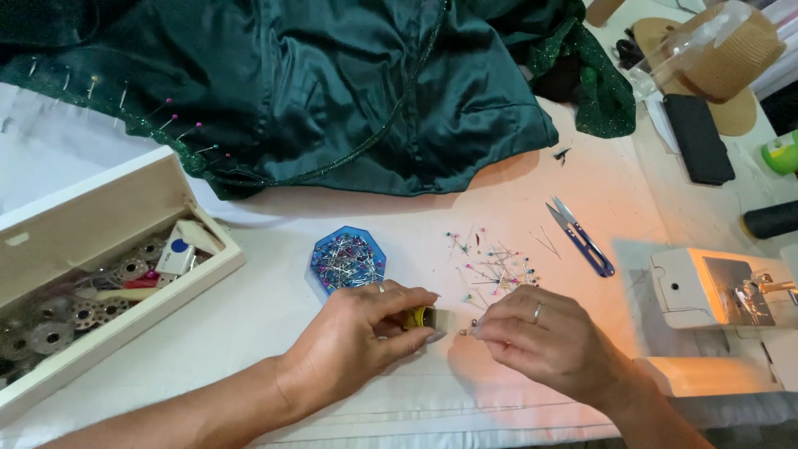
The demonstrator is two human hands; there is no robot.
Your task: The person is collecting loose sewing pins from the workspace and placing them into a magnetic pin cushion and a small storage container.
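My left hand [366,333] grips a small yellow object [420,317], perhaps a little box or tape measure, low in the middle of the white table [274,274]. My right hand [544,337] pinches a tiny metal piece [467,330] just to the right of that object; what it is cannot be told. Just beyond my hands lies a scatter of loose coloured-head pins [495,268]. A blue octagonal pin box [347,259] full of pins sits above my left hand.
Dark green satin fabric [332,83] with pins along its glittery edge covers the far side. A white wooden box [91,266] of bobbins stands at left. Blue thread snips [582,237] lie right of the pins. A white sewing machine [715,316] stands at right, a black phone [698,137] beyond.
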